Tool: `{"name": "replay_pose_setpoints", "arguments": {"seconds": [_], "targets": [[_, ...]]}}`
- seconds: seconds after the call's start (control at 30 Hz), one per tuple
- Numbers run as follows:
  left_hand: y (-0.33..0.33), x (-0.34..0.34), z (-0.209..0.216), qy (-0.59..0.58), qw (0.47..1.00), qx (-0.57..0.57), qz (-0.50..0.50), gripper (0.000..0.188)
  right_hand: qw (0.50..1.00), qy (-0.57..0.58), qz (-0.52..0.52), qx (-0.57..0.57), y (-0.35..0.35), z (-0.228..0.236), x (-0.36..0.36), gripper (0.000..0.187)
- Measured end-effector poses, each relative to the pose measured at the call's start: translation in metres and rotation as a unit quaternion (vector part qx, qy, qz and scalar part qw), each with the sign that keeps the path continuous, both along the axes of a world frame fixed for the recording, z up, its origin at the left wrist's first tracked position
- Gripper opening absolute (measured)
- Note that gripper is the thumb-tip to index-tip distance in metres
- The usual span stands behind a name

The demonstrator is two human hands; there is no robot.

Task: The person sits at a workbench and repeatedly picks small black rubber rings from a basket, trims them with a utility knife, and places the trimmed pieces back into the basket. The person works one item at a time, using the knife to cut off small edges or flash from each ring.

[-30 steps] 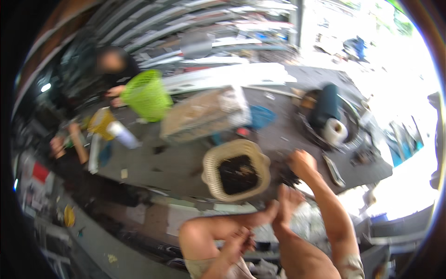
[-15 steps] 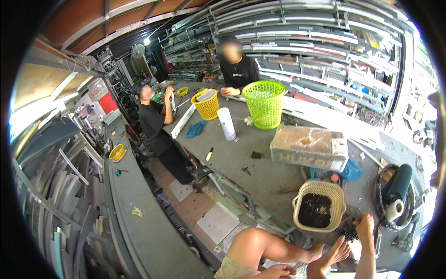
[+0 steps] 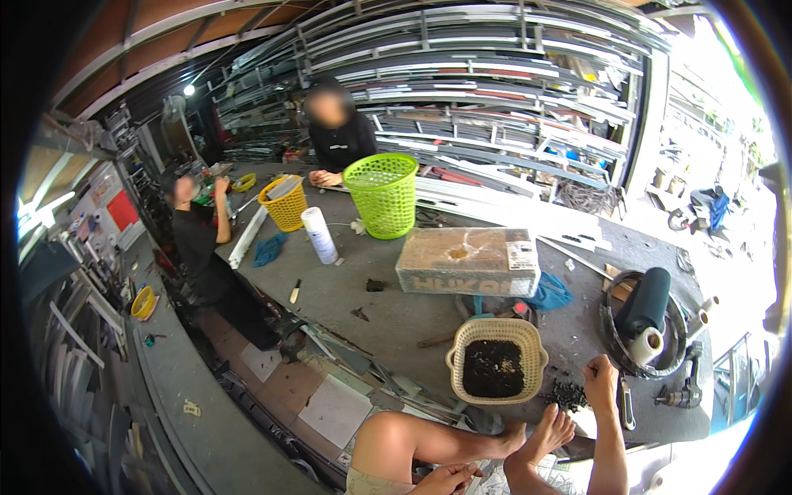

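My right hand [image 3: 601, 381] hangs over the table's near right part with its fingers drawn together. Whatever it may hold is too small to tell. Just left of it lies a pile of small black pieces [image 3: 568, 394], beside my bare foot [image 3: 551, 425]. A cream plastic basket [image 3: 540, 360] stands left of the pile, with dark small pieces covering its bottom. Low in the picture, by my bent knee, my left hand [image 3: 450, 478] is closed, thumb against the fingers; what is in it cannot be made out.
A taped cardboard box [image 3: 470, 257] stands behind the basket. To the right are a coil of black tubing [image 3: 615, 338], a dark green roll [image 3: 645, 301] and a drill [image 3: 683, 384]. A green basket [image 3: 384, 198], yellow basket [image 3: 285, 206] and white canister [image 3: 319, 235] stand farther off. Two people work across the table.
The view has swung to the right, so everything sits farther left. My right hand has lifted a little off the black pile. My left hand stays low by the knee.
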State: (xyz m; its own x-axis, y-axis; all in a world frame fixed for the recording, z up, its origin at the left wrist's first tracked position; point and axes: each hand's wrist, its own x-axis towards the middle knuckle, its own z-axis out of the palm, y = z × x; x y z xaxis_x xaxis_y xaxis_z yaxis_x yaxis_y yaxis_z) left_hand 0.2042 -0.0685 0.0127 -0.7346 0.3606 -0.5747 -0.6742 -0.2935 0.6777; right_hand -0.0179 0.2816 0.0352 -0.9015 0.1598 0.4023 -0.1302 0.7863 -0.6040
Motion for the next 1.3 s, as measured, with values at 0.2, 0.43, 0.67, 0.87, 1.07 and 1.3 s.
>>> {"name": "replay_pose_setpoints", "arguments": {"seconds": [0.2, 0.43, 0.67, 0.87, 1.07, 1.3], "targets": [[0.005, -0.015, 0.001, -0.068, 0.996, 0.065, 0.001, 0.031, 0.977, -0.069, -0.05, -0.196, -0.017, 0.009, 0.031, 0.013], [0.009, -0.026, 0.005, -0.062, 0.991, 0.108, -0.044, 0.031, 0.983, -0.067, -0.04, -0.164, -0.015, 0.003, 0.023, 0.012], [0.014, -0.022, -0.018, -0.007, 0.989, 0.129, -0.075, 0.035, 0.984, -0.005, -0.05, -0.173, -0.011, 0.01, -0.007, 0.01], [0.017, -0.017, -0.006, 0.012, 0.995, 0.094, 0.016, 0.021, 0.983, 0.05, -0.063, -0.165, -0.025, 0.027, 0.011, 0.01], [0.012, -0.033, 0.01, 0.047, 0.993, 0.089, 0.058, 0.019, 0.955, -0.029, -0.011, -0.294, -0.047, 0.048, 0.047, 0.008], [0.013, -0.047, 0.021, 0.077, 0.985, 0.12, 0.102, 0.021, 0.957, -0.048, 0.069, -0.278, -0.098, 0.064, 0.075, 0.008]]}}
